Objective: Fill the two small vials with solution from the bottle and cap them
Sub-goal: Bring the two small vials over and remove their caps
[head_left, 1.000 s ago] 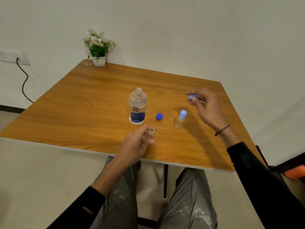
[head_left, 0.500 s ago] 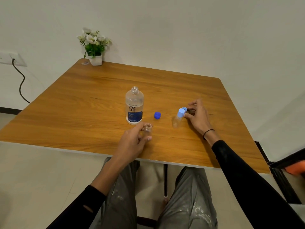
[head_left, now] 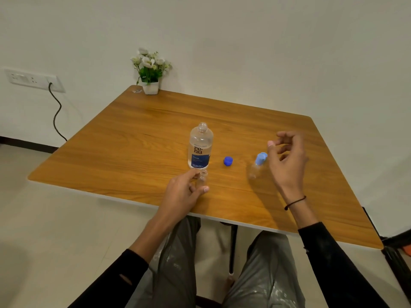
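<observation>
A wooden table [head_left: 138,134] stands at a white wall, flower pot [head_left: 150,86] at its far left corner. Near the front edge, the left hand [head_left: 184,194] pinches an uncapped vial [head_left: 202,177] (upright) before the open bottle [head_left: 200,147]. The right hand [head_left: 287,158] hovers empty, fingers loosely curled, beside the capped vial [head_left: 258,164].

An uncapped clear bottle [head_left: 200,148], partly filled and bearing a dark blue label, is stood upright near the middle of the wooden table. Its dark blue cap [head_left: 228,161] is laid just to the right of it. An open small clear vial [head_left: 202,178] is stood upright directly in front of the bottle. A second small vial [head_left: 255,167], topped with a light blue cap, is seen further right, with another light blue cap [head_left: 264,154] just behind it.
</observation>
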